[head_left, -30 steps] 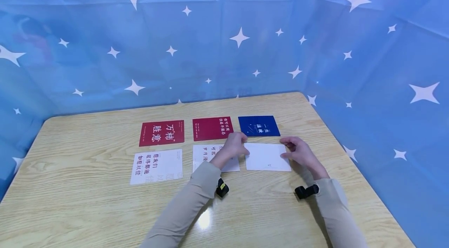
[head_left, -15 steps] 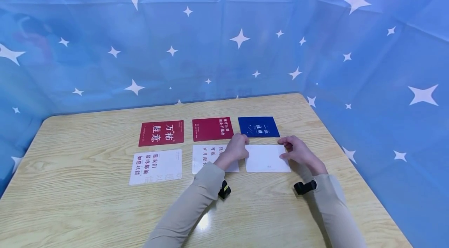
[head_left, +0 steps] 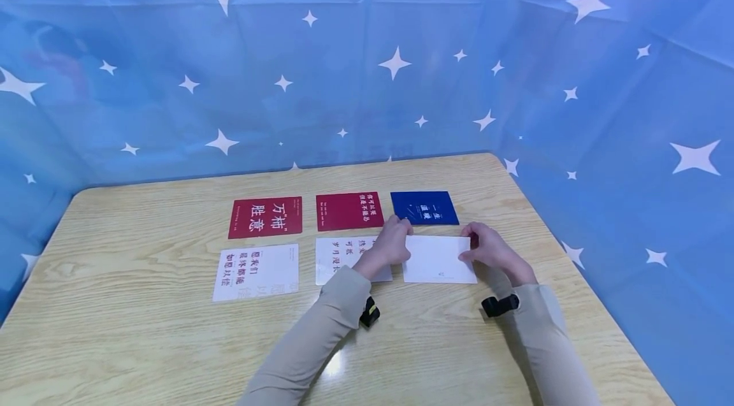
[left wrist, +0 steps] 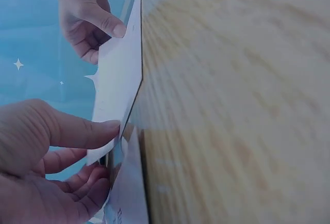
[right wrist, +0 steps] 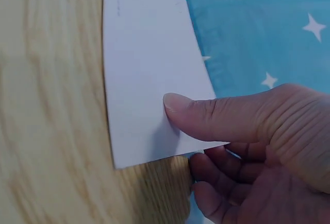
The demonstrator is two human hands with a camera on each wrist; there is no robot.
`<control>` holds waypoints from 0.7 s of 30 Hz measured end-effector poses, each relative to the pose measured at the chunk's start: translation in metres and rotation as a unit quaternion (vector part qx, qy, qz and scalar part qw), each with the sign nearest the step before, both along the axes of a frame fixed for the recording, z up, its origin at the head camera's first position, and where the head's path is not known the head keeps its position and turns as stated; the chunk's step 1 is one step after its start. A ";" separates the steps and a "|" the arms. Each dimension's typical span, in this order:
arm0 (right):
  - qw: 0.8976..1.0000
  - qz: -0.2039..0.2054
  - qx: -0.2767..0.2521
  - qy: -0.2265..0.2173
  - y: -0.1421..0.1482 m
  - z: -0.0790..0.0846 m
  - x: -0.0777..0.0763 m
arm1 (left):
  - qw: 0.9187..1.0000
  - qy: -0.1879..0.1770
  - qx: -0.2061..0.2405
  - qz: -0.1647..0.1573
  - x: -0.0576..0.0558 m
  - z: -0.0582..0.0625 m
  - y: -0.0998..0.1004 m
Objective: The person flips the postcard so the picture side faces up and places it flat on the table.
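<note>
A white card (head_left: 439,259), its plain face up with a small printed mark near the front edge, lies between both hands. At its left end my left hand (head_left: 387,245) pinches it, the thumb (left wrist: 87,132) on the face. My right hand (head_left: 492,253) pinches the right end; in the right wrist view the thumb (right wrist: 211,118) presses on the face and the other fingers curl beyond the edge. Beneath my left hand, a white card with writing (head_left: 338,259) is partly covered. Just behind the plain card lies a dark blue card (head_left: 424,208).
Two red cards, one at far left (head_left: 266,218) and one in the middle (head_left: 348,211), make a back row with the blue one. Another white card with writing (head_left: 256,273) lies at front left. A wooden table (head_left: 143,329) carries all; a starry blue cloth (head_left: 344,74) hangs behind.
My left hand has shifted slightly right, uncovering more of the writing on the white card beneath it. The plain card has barely moved; both hands keep to its ends.
</note>
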State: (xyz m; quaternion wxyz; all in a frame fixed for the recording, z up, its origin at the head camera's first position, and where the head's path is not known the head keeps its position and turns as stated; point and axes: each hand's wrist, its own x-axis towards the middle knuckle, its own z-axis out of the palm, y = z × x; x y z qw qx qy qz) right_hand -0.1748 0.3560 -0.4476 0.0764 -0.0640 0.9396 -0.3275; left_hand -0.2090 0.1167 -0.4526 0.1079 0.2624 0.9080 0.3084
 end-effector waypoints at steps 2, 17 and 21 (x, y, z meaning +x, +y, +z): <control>1.000 -0.003 0.003 -0.002 0.001 0.000 0.002 | 1.000 -0.005 0.011 -0.004 0.000 -0.001 0.001; 0.997 -0.014 -0.067 0.019 0.019 0.001 0.020 | 0.974 -0.130 0.185 0.016 0.001 -0.002 -0.011; 0.995 -0.014 -0.095 0.032 0.021 0.005 0.024 | 0.963 -0.144 0.226 0.027 0.000 -0.003 -0.013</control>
